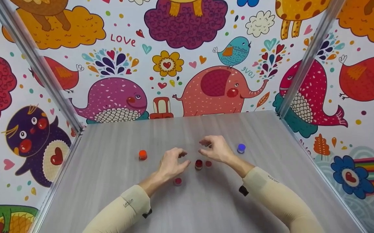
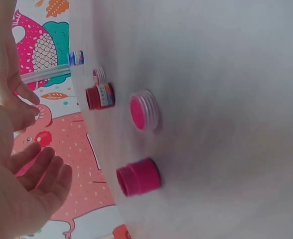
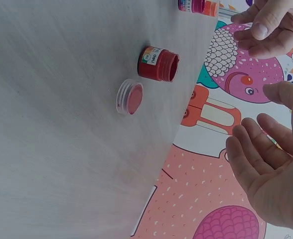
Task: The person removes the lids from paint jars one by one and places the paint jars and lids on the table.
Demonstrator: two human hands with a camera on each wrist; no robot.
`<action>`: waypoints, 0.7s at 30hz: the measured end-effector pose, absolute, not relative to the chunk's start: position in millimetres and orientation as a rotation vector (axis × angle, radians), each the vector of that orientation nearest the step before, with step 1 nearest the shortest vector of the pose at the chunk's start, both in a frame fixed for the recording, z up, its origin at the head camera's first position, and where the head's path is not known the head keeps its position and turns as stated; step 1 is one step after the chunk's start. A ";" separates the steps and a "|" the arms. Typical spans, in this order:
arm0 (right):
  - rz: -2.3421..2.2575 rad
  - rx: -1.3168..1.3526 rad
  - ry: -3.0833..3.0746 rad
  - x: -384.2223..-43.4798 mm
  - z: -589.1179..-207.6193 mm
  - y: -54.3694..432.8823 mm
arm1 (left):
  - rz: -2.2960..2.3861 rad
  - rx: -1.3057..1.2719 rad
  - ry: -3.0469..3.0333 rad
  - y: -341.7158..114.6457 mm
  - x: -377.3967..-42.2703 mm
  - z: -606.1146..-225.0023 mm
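Above the table my left hand hovers with fingers relaxed and nothing held. A pink paint jar without its lid stands near it, hidden behind that hand in the head view. Its pink-lined lid lies on the table nearby. Raised to the right, my right hand is also empty, with its fingers loosely bent and apart from the thumb. Between the hands and slightly nearer stands an uncapped dark red paint jar. Beside that jar rests its clear-rimmed lid, red inside facing up.
An orange-capped jar stands to the left, and a blue-capped jar to the right. The grey table is bounded by printed panels with metal corner posts.
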State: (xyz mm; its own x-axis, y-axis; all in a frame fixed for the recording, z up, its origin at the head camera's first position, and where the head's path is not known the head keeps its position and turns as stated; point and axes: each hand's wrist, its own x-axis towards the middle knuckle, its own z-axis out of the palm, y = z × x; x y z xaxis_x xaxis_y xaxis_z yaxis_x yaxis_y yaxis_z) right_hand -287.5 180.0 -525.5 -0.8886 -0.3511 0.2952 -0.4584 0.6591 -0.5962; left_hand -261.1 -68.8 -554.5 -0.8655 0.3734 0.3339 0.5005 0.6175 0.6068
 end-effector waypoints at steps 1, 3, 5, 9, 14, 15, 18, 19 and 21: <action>1.027 0.685 -2.710 -288.3 -525.5 179.5 | -1.070 -0.723 -2.662 -71.2 -261.4 -555.1; 0.990 0.718 -2.700 -289.9 -525.9 178.5 | -1.069 -0.708 -2.658 -75.9 -261.8 -556.2; 0.954 0.737 -2.697 -290.6 -526.0 177.2 | -1.075 -0.687 -2.659 -80.9 -262.2 -557.8; 0.919 0.756 -2.711 -291.2 -524.3 173.7 | -1.096 -0.651 -2.660 -90.2 -262.2 -559.5; 0.908 0.782 -2.740 -292.8 -520.9 165.7 | -1.069 -0.599 -2.687 -101.6 -262.7 -559.5; 0.912 0.781 -2.749 -293.4 -520.5 163.9 | -1.059 -0.584 -2.694 -103.8 -262.9 -559.4; 0.920 0.789 -2.778 -295.4 -520.0 158.8 | -1.026 -0.535 -2.706 -110.3 -263.1 -558.0; 0.915 0.793 -2.791 -296.1 -519.8 157.2 | -1.018 -0.519 -2.708 -112.1 -263.3 -557.7; 0.893 0.809 -2.811 -297.4 -520.1 154.6 | -1.010 -0.495 -2.697 -115.2 -263.6 -557.9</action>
State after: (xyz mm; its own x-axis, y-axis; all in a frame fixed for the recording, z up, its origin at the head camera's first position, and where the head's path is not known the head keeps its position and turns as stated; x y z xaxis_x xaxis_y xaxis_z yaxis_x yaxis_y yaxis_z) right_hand -297.4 154.6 -520.1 -0.8568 -0.4612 0.2308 -0.5098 0.6900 -0.5138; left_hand -263.6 -115.2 -557.9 -0.9193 0.2340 0.3165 0.3844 0.7072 0.5934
